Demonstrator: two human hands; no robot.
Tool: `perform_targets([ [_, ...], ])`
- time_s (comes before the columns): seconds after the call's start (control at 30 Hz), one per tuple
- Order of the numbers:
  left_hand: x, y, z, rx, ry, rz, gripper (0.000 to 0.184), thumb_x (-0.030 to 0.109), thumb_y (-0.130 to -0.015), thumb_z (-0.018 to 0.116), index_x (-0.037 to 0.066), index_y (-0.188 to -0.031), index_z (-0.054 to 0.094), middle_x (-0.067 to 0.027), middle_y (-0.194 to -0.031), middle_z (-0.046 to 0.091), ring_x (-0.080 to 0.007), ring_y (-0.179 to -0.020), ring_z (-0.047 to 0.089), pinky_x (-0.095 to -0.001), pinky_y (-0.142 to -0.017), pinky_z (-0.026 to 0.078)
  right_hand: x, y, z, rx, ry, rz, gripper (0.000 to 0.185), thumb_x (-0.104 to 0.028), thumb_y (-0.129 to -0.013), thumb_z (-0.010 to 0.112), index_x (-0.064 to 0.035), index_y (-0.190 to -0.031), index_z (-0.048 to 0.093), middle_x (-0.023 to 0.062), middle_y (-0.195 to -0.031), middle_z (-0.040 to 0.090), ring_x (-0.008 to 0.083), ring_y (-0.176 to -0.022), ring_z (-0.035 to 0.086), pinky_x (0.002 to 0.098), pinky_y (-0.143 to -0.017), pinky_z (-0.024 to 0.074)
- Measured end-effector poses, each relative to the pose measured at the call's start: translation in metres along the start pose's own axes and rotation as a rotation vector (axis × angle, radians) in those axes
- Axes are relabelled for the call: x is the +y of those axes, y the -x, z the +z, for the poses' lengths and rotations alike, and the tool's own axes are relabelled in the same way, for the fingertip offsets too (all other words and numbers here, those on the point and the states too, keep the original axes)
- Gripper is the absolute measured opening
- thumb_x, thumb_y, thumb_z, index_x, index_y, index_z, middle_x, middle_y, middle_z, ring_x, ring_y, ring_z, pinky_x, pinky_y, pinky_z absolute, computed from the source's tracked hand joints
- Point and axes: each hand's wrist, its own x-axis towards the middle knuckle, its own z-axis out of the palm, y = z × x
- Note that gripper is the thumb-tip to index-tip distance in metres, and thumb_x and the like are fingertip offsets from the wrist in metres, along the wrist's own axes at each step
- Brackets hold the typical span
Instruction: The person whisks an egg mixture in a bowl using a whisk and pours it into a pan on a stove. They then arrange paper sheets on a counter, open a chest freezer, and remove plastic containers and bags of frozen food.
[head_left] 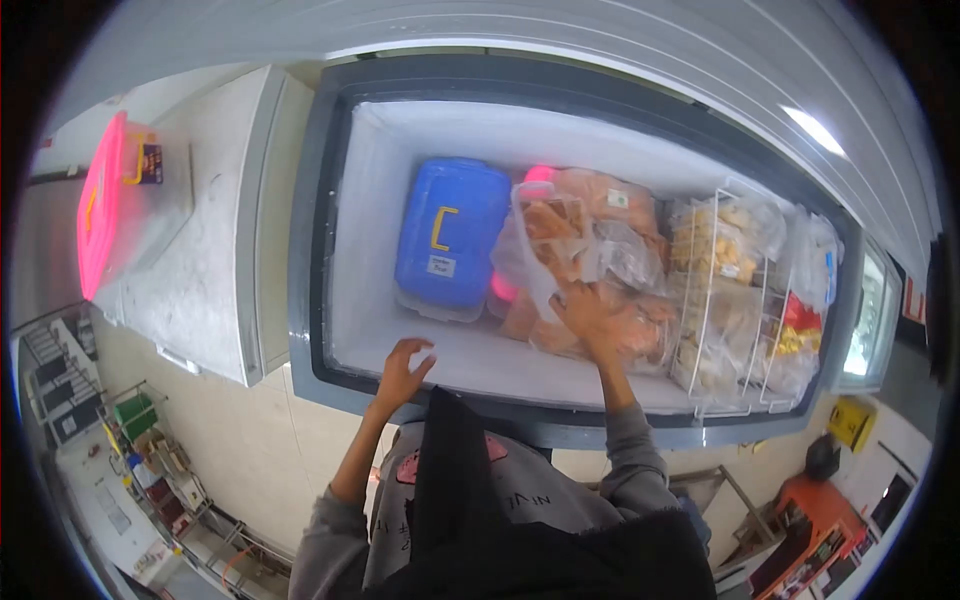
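Observation:
An open chest freezer (pixel 345 230) lies in front of me with bagged food inside. My right hand (pixel 588 312) reaches into it, its fingers closed on the edge of a clear plastic bag (pixel 545 285) that looks pulled upward. Orange-brown food shows through this bag and the packs around it. Below the same hand is another bag of orange-brown food (pixel 640 325). My left hand (pixel 403 370) is over the freezer's front rim, fingers curved and apart, holding nothing. Nearest to it inside is a plastic box with a blue lid (pixel 455 235) and yellow handle.
White wire baskets (pixel 705 300) with bagged food fill the freezer's right end. A box with a pink lid (pixel 100 205) stands on a white cabinet (pixel 215 230) at left. Lower right, a person in orange (pixel 825 510) is nearby. Shelving (pixel 165 470) stands lower left.

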Motion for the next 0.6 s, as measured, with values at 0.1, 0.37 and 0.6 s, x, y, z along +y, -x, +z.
perform_targets([
  [0.1, -0.012, -0.064, 0.032, -0.053, 0.15, -0.032, 0.028, 0.02, -0.078, 0.06, 0.005, -0.101, 0.057, -0.011, -0.101, 0.057, -0.0227, -0.084, 0.058, -0.0327, -0.072, 0.045, -0.036, 0.023, -0.051, -0.033, -0.116, -0.117, 0.017, -0.021, -0.071, 0.057, -0.0045, -0.078, 0.057, 0.0135, -0.076, 0.058, 0.0286, -0.074, 0.056, 0.0414, -0.07, 0.0391],
  [0.37, 0.025, -0.16, 0.025, -0.074, 0.415, -0.383, 0.057, 0.041, -0.077, 0.061, 0.004, -0.117, 0.045, -0.0103, -0.118, 0.049, -0.0208, -0.099, 0.051, -0.033, -0.08, 0.042, -0.109, 0.013, -0.144, 0.386, -0.471, -0.27, 0.008, -0.01, -0.06, 0.059, -0.0043, -0.061, 0.053, 0.0116, -0.059, 0.052, 0.0291, -0.062, 0.053, 0.0372, -0.065, 0.0399],
  [0.6, 0.061, -0.188, -0.038, -0.153, 0.424, -0.09, 0.084, 0.05, -0.072, 0.062, 0.009, -0.135, 0.025, -0.0148, -0.134, 0.031, -0.0254, -0.119, 0.036, -0.0363, -0.097, 0.031, -0.171, 0.051, -0.25, 0.322, -0.761, -0.749, 0.012, -0.009, -0.042, 0.05, -0.006, -0.054, 0.05, 0.0062, -0.052, 0.044, 0.0248, -0.05, 0.045, 0.0346, -0.058, 0.0408],
])
